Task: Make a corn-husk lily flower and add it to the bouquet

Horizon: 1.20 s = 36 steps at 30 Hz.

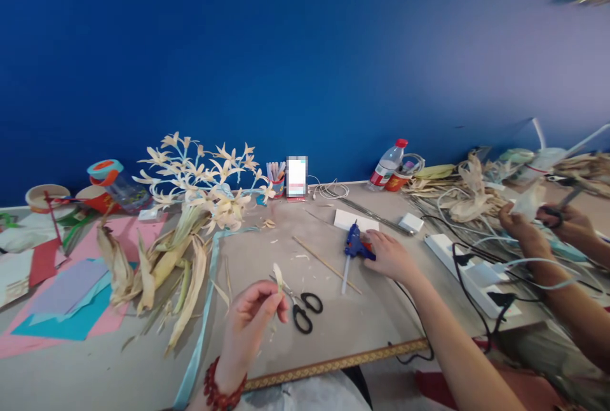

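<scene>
Low in the frame, left of centre, the left hand (257, 310) pinches a pale husk strip (278, 276) between thumb and fingers, its tip pointing up. Right of centre, the right hand (394, 260) is at the handle of the blue glue gun (353, 241); I cannot tell whether its grip is closed. Black-handled scissors (296, 309) lie on the tabletop (357, 331) at lower centre, beside the left hand.

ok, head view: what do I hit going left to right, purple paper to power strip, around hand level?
Purple paper → corn husks → left hand pinching a pale petal → scissors → glue gun → right hand → power strip.
</scene>
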Each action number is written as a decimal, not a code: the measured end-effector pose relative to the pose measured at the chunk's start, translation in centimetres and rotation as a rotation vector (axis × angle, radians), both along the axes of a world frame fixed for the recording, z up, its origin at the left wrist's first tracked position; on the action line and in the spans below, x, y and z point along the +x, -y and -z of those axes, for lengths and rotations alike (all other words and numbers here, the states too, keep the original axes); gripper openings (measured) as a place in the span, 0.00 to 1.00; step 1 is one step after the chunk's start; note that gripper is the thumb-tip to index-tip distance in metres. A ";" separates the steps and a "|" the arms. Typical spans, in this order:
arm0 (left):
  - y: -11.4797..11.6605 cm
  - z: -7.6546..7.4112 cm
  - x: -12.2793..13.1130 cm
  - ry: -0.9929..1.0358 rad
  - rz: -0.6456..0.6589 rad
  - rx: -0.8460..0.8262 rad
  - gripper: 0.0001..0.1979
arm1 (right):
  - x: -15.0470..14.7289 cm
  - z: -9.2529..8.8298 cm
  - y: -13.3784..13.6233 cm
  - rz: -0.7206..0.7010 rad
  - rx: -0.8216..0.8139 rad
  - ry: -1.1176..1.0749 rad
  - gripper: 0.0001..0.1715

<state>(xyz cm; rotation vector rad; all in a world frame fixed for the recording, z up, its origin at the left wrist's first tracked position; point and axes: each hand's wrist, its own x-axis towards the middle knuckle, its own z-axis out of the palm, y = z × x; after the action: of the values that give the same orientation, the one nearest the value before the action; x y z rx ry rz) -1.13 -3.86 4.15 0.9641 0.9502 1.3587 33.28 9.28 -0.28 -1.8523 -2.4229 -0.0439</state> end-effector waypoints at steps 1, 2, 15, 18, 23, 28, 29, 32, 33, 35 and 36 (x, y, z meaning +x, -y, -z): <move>0.0 0.0 -0.1 -0.002 -0.007 -0.004 0.05 | 0.0 0.0 0.1 -0.010 -0.005 0.013 0.31; 0.0 0.0 -0.1 -0.007 -0.007 -0.010 0.05 | 0.0 0.1 0.1 -0.020 -0.008 0.025 0.30; -0.2 0.1 -0.1 0.029 0.015 -0.051 0.07 | 0.7 -1.3 -1.2 -0.045 0.056 0.108 0.15; -0.5 0.1 -0.2 0.042 -0.006 -0.088 0.07 | 0.8 -2.2 -0.7 0.024 0.143 -0.027 0.16; -1.0 -0.2 0.1 0.055 -0.018 -0.132 0.07 | -3.8 -3.5 4.1 0.000 0.007 -0.819 0.14; -1.0 -0.3 0.4 0.061 -0.020 -0.138 0.07 | -10.8 -5.4 10.6 -0.280 -0.160 -1.157 0.10; -1.0 -0.3 0.4 0.056 -0.017 -0.132 0.08 | -11.7 -5.8 11.4 -0.319 -0.120 -1.108 0.08; -0.9 -0.4 0.3 0.049 -0.013 -0.110 0.08 | -13.2 -6.8 12.5 -0.396 0.014 -0.930 0.04; -0.9 -0.4 0.3 0.048 -0.011 -0.104 0.08 | -13.4 -7.0 12.5 -0.414 0.040 -0.892 0.04; -0.8 -0.5 0.3 0.045 -0.005 -0.094 0.08 | -13.5 -7.1 12.5 -0.440 0.063 -0.852 0.05; -0.8 -0.5 0.3 0.044 -0.004 -0.093 0.08 | -13.6 -7.0 12.5 -0.449 0.069 -0.841 0.05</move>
<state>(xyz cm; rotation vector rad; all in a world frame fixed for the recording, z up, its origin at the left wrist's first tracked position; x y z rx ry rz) -0.84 -3.10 4.65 0.8592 0.9742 1.3226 19.72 -3.19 6.73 -0.9466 -2.0809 0.5509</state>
